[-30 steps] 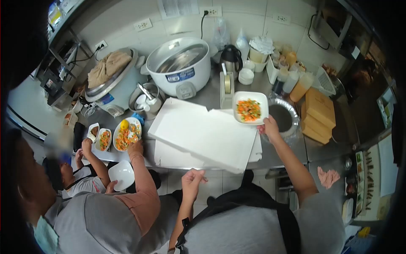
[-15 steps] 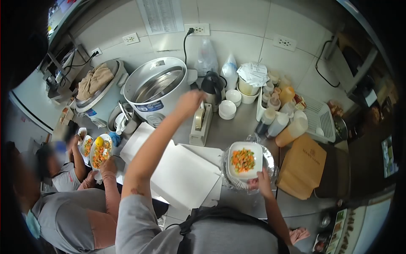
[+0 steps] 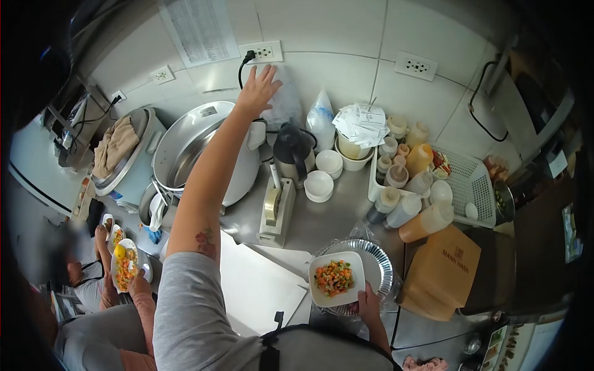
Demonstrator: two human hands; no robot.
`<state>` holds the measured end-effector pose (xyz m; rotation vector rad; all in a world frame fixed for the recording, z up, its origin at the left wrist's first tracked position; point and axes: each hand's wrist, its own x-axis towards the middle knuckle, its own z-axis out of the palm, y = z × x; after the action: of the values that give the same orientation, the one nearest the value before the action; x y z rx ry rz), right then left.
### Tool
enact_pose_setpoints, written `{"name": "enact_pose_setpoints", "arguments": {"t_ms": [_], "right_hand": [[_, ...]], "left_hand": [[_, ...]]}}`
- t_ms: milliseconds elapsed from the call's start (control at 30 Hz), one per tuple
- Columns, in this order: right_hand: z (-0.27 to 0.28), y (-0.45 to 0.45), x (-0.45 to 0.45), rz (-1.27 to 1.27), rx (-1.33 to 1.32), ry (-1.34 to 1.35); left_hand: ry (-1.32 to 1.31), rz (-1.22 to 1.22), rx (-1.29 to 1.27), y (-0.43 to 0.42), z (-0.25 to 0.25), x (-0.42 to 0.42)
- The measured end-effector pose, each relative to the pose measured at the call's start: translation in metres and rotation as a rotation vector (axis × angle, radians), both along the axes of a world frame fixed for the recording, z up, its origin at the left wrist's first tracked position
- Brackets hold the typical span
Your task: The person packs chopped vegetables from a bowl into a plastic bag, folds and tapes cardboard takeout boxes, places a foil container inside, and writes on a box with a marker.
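To the right of and nearer than the tape dispenser, my right hand grips the square bowl by its rim; I'd keep it level so the diced vegetables don't spill. Beyond the dispenser, my left hand has spread fingers near the plastic bag; I'd reach without leaning.

place: commercial kitchen | steel counter running along tiled wall | squeeze bottles crowding a bin | large cooker pot sitting nearby | order slips piling up
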<state>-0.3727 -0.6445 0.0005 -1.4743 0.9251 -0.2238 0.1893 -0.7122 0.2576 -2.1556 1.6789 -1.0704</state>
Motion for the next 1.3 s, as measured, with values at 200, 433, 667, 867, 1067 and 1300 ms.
{"name": "enact_pose_setpoints", "arguments": {"t_ms": [200, 433, 667, 867, 1067, 1300], "right_hand": [[0.007, 0.003, 0.006, -0.036, -0.031, 0.009], [0.007, 0.002, 0.006, -0.010, -0.129, 0.078], [0.008, 0.003, 0.004, -0.015, -0.092, -0.008], [0.003, 0.002, 0.004, -0.050, -0.039, -0.027], [-0.007, -0.002, 0.000, -0.123, 0.053, -0.095], [0.077, 0.012, 0.011, 0.108, 0.063, -0.103]], "left_hand": [[0.457, -0.087, 0.021, -0.025, 0.015, 0.036], [0.732, -0.071, -0.812, -0.032, 0.033, 0.023], [0.101, 0.112, -0.194, -0.027, 0.051, 0.024], [0.259, -0.231, -1.052, 0.002, 0.104, 0.017], [1.346, -0.883, -1.297, 0.145, 0.156, -0.012], [1.075, -0.216, -1.433, 0.220, 0.026, -0.060]]}}
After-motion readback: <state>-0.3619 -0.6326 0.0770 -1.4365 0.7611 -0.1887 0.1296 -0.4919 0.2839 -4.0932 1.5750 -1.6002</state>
